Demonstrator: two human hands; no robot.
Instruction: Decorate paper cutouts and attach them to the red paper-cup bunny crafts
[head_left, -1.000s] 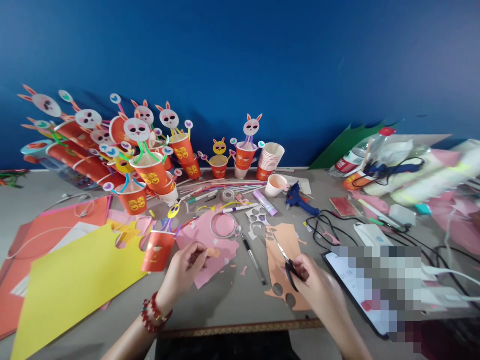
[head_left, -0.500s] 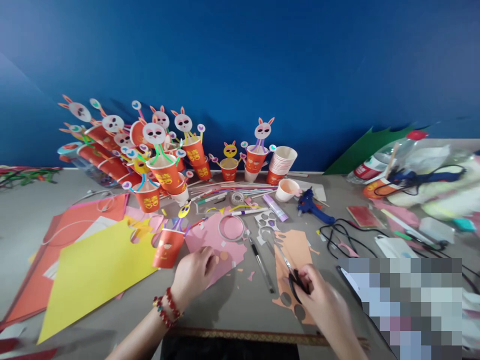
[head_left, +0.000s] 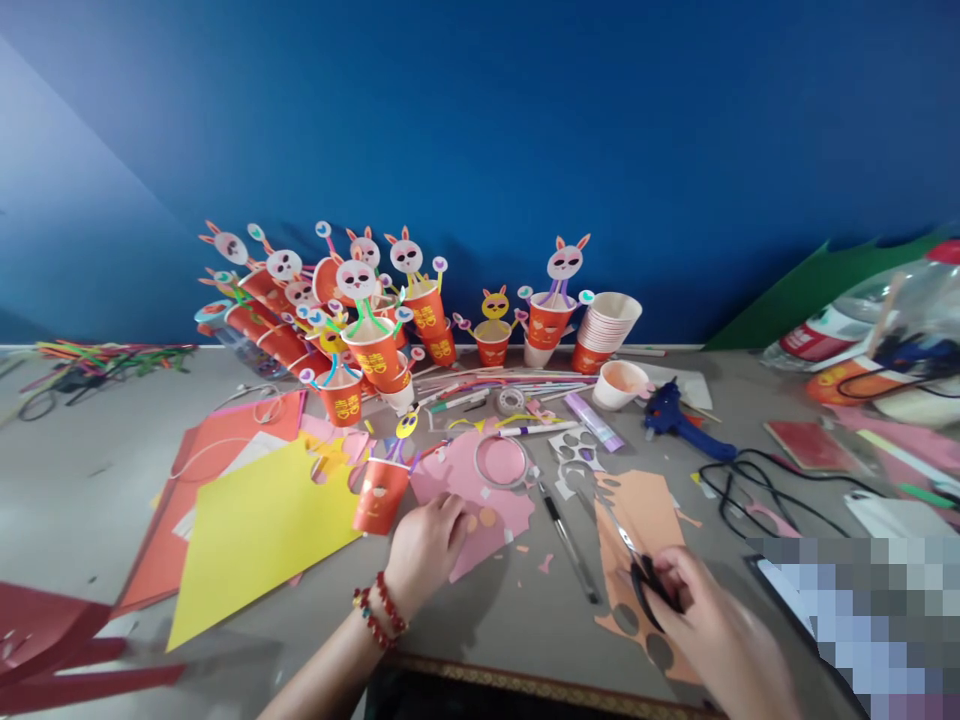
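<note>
My left hand [head_left: 427, 548], with a red bead bracelet on its wrist, rests closed on the pink paper [head_left: 480, 505], its fingertips at small orange paper circles [head_left: 486, 518]. Just to its left stands a red paper cup [head_left: 380, 494] with a yellow rabbit head. My right hand [head_left: 705, 625] grips black-handled scissors [head_left: 636, 566], whose blades lie over the orange paper sheet [head_left: 646, 520] with round holes cut in it. A black pen [head_left: 567, 540] lies between the two hands.
Several red rabbit cups [head_left: 360, 335] crowd the back left against the blue wall. A stack of cups [head_left: 606, 328], a blue glue gun [head_left: 675, 420], a tape ring [head_left: 501, 460], yellow paper [head_left: 262, 520], red paper, black cables [head_left: 750, 490] and a plastic bottle [head_left: 847, 320] lie about.
The view has swung to the left, so everything has shifted right in the picture. My left hand has set the orange circle down on the pink paper. The right hand keeps the scissors.
</note>
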